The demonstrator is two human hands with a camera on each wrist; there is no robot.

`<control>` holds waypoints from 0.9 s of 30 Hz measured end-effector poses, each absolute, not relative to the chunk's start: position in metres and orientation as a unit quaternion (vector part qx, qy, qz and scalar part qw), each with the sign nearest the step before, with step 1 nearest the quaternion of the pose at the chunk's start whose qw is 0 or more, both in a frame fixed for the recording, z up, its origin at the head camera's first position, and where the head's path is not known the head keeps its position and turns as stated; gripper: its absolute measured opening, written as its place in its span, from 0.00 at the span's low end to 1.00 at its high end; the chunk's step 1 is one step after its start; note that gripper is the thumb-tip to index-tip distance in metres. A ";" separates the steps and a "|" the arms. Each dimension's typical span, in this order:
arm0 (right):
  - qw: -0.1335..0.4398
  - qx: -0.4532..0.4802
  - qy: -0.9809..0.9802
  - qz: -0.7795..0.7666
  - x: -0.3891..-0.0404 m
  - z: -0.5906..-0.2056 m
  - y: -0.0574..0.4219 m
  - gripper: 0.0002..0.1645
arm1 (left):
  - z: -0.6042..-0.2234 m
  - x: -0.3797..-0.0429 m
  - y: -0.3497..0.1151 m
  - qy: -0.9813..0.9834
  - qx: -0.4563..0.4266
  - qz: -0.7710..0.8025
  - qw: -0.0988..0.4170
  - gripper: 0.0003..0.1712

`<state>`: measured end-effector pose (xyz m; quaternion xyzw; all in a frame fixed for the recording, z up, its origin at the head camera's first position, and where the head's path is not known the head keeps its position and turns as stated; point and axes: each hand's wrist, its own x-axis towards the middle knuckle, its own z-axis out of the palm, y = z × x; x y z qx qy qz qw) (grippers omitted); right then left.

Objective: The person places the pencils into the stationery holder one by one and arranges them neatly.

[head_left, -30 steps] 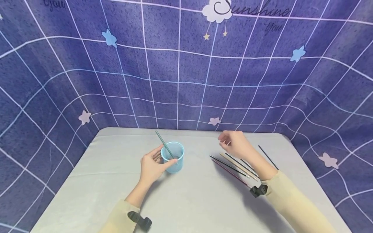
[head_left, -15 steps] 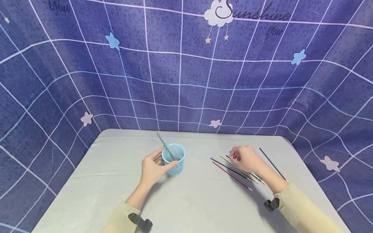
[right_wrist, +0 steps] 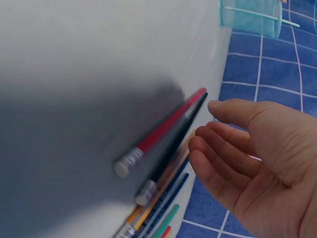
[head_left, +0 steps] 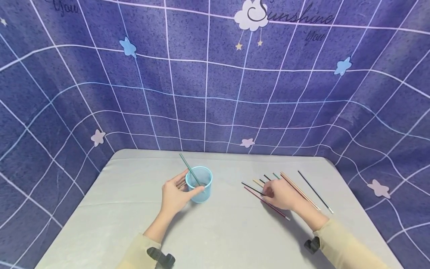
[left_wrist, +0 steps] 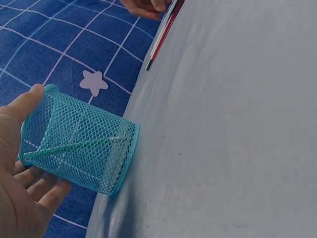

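Note:
My left hand (head_left: pixel 178 194) holds a light blue mesh pencil cup (left_wrist: pixel 81 139), thumb at its rim and fingers round its far side. The cup stands upright on the table, and one green pencil (head_left: pixel 188 167) leans in it. On the right my right hand (head_left: pixel 280 194) is low over a loose group of pencils, its fingers loosely bent. In the right wrist view its thumb and fingertips are apart, close to the ends of a black pencil (right_wrist: pixel 171 144) and a red pencil (right_wrist: pixel 166 126). Whether the fingertips touch a pencil is unclear.
Orange-brown pencils (head_left: pixel 300 191) lie right of the hand, partly under the forearm. A separate black pencil (head_left: pixel 315 192) lies farther right. The grey-white table (head_left: pixel 215 235) is bounded behind and at the sides by a blue gridded cloth (head_left: pixel 218 86).
My right hand has come down from above the pencils, in among them, and its forearm has shifted. The left hand and the cup keep their place.

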<state>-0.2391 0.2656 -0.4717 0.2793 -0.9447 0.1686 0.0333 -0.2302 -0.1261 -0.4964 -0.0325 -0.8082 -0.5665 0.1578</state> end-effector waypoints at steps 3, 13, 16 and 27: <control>0.023 0.283 -0.945 0.166 -0.236 -0.476 0.263 0.07 | -0.496 -0.230 -0.126 -0.807 -0.034 -0.567 0.160 0.51; 0.039 0.281 -0.947 0.148 -0.234 -0.482 0.258 0.07 | -0.496 -0.231 -0.125 -0.809 -0.039 -0.564 0.161 0.51; 0.033 0.279 -0.947 0.154 -0.234 -0.483 0.258 0.07 | -0.496 -0.231 -0.125 -0.809 -0.041 -0.564 0.162 0.51; 0.007 0.271 -0.946 0.177 -0.242 -0.461 0.256 0.04 | -0.497 -0.230 -0.127 -0.806 -0.042 -0.568 0.159 0.50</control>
